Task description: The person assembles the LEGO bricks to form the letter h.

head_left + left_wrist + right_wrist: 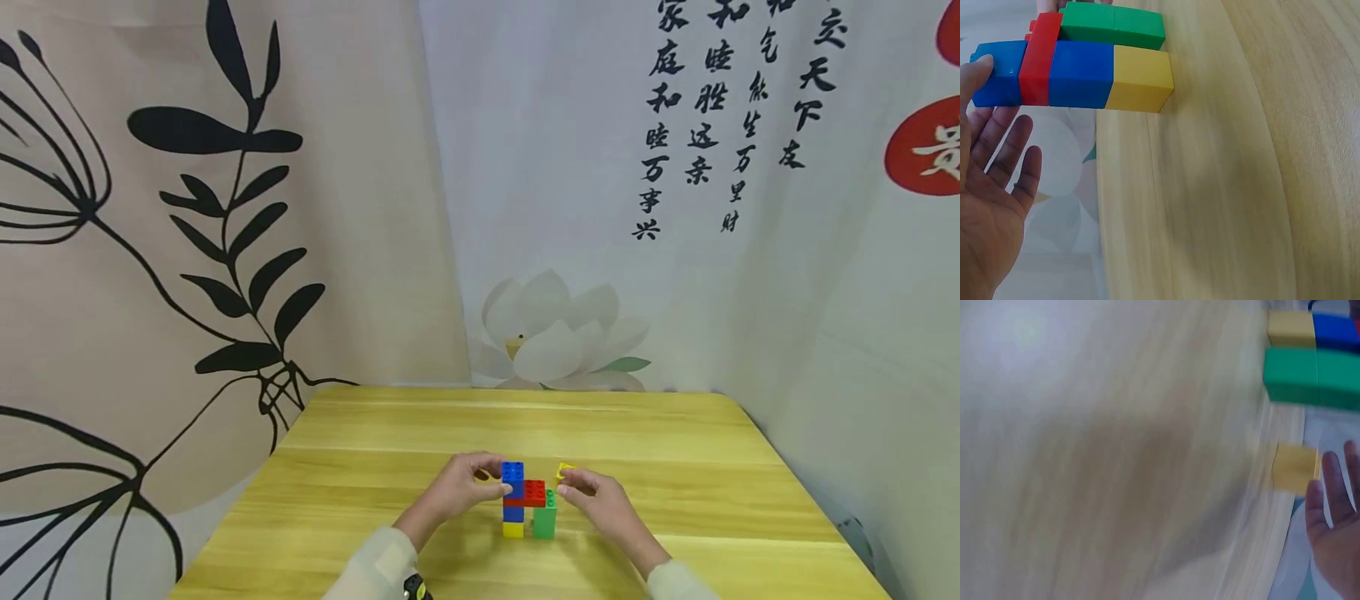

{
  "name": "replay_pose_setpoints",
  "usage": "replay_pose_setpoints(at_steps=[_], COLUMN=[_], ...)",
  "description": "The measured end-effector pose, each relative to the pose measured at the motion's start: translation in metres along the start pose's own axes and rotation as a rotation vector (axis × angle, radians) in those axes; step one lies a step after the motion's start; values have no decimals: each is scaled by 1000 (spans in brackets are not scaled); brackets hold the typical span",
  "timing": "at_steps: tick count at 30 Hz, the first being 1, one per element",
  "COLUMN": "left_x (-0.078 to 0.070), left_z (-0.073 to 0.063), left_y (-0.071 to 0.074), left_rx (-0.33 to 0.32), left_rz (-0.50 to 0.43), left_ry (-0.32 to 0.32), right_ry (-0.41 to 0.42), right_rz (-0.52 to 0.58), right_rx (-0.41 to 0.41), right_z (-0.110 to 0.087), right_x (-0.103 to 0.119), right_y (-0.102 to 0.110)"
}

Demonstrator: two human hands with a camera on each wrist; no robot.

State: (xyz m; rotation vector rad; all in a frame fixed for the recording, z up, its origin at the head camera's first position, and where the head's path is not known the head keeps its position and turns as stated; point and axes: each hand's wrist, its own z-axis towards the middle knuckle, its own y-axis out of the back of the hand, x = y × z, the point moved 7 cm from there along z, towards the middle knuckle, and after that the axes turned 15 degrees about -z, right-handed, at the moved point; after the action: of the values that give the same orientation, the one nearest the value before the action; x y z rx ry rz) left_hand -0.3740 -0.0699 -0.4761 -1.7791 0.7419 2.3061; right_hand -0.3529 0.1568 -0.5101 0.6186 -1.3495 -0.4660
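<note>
My left hand (463,487) pinches the top blue block (1000,74), its thumb flat on the near face. Under that block a red block (535,492) bridges two columns. One column has a lower blue block (1082,74) on a yellow block (1141,78); the other is two green blocks (1291,375). To the right, my right hand (600,497) hovers beside the green column with fingers loosely bent and nothing seen between them. A separate yellow block (1294,469) stands on the table beyond it, partly hidden by the fingers in the head view.
The wood-grain table (360,467) ends at a back edge close behind the blocks. A printed curtain (360,208) with plants and writing hangs behind it. A wristband device (415,587) shows at the left sleeve.
</note>
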Motion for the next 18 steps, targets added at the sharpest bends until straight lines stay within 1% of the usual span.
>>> replay_pose_setpoints(at_steps=[2,4,6,9,12,15,18], left_x=[0,1,0,-1,-2,-2,1], left_z=[-1,-1,0,0,-2,-2,-2], left_y=[0,0,-1,-1,-1,-1,0], left_rx=[-3,-8,-12,-16,-23,-29,-37], left_rz=[-12,-19,-23,-38,-71,-84,-75], left_ry=[15,33,28,32,44,61,71], right_ry=[-42,-82,-101,-110,-115,-103,-99], right_rz=[-32,-80,-133,-183,-195,-199,-195], right_rx=[-74,-122,-124,-92,-70,-80,-101], right_z=[5,9,13,19,24,27,27], right_x=[-9,-17,-23,-30,-36,-37,-36], right_y=[9,16,18,15,7,2,-2])
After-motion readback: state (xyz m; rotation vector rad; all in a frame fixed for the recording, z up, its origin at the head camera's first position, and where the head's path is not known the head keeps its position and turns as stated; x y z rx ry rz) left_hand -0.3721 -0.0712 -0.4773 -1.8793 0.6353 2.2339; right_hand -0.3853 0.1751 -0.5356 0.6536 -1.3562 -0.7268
